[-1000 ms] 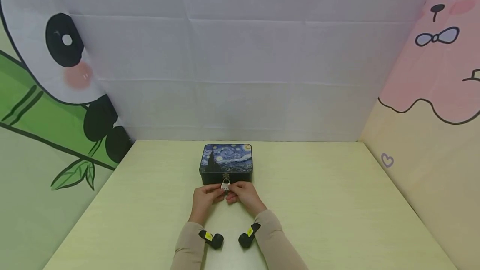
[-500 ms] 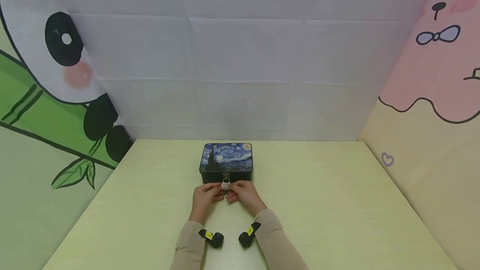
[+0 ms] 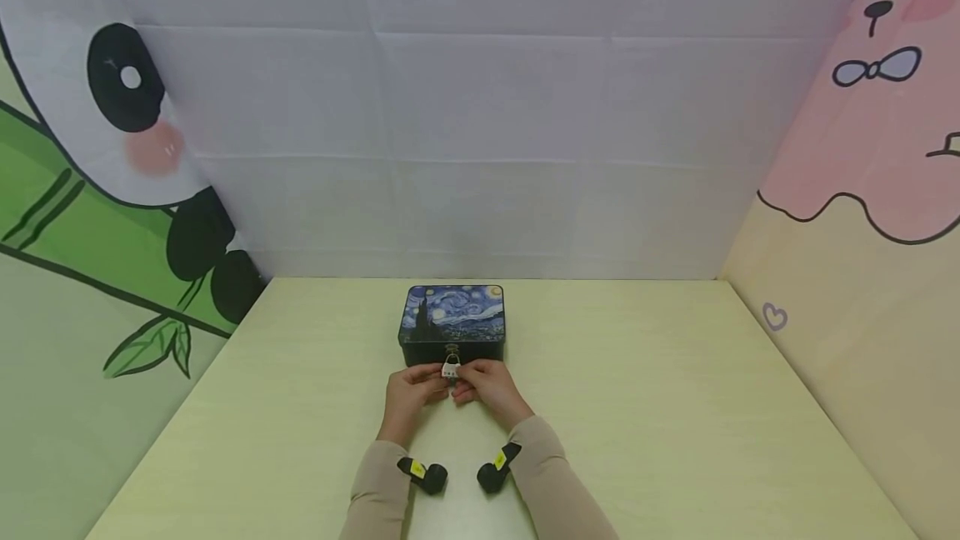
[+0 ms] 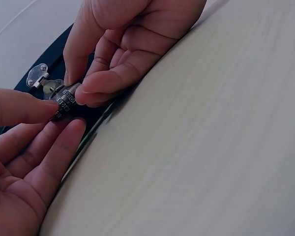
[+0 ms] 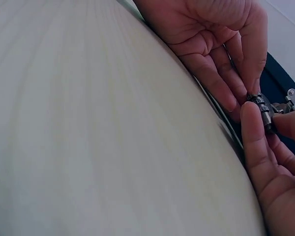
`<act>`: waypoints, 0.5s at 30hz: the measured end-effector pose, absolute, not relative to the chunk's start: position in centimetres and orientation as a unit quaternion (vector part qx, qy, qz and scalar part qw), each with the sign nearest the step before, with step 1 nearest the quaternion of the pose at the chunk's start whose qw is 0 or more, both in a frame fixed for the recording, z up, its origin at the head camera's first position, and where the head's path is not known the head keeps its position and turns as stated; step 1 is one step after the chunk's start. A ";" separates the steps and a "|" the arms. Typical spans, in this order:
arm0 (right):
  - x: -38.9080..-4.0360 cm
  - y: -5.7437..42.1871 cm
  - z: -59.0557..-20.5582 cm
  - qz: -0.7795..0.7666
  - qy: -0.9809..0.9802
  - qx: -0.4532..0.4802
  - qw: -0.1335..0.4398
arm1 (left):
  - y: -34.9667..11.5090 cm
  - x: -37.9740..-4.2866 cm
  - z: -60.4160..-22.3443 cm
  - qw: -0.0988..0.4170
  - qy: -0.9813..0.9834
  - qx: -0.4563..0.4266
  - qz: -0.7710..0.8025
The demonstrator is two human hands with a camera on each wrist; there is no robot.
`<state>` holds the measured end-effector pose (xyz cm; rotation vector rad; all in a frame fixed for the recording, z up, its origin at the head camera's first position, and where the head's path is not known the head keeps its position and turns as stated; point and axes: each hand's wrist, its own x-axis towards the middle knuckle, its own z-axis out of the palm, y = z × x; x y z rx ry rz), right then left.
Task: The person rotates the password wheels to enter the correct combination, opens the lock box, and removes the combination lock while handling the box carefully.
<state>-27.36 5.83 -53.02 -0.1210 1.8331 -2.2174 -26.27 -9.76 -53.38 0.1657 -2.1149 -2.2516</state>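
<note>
The left hand [image 3: 408, 400] and right hand [image 3: 492, 390] both pinch, as I watch remotely, opposite sides of a small silver-grey metal combination padlock [image 3: 450, 372] with numbered dials. I see it right between their fingertips, against the front of a dark rectangular box [image 3: 453, 315] with a blue swirling night-sky lid, just below its shiny hinged metal clasp [image 4: 38, 75]. I have the box near the far edge of the pale yellow surface [image 3: 637, 398], nearer its far left corner than its far right; I can't tell whether the shackle is latched.
</note>
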 end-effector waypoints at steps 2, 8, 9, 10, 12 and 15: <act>-27.4 5.8 -53.1 -0.762 0.633 -0.045 0.130 | -9.8 -26.2 -53.3 0.023 -0.684 0.052 -0.728; -27.5 5.9 -53.4 -0.761 0.634 -0.045 0.128 | -9.9 -26.2 -53.2 0.018 -0.687 0.044 -0.725; -27.5 5.9 -53.4 -0.761 0.634 -0.044 0.128 | -10.0 -26.2 -53.2 0.018 -0.687 0.043 -0.725; -27.5 5.9 -53.4 -0.762 0.634 -0.042 0.128 | -9.9 -26.2 -53.2 0.018 -0.688 0.044 -0.724; -27.6 5.8 -53.5 -0.761 0.635 -0.043 0.126 | -9.9 -26.2 -53.2 0.018 -0.690 0.047 -0.722; -27.6 5.8 -53.6 -0.761 0.634 -0.039 0.128 | -9.8 -26.3 -53.2 0.019 -0.691 0.052 -0.721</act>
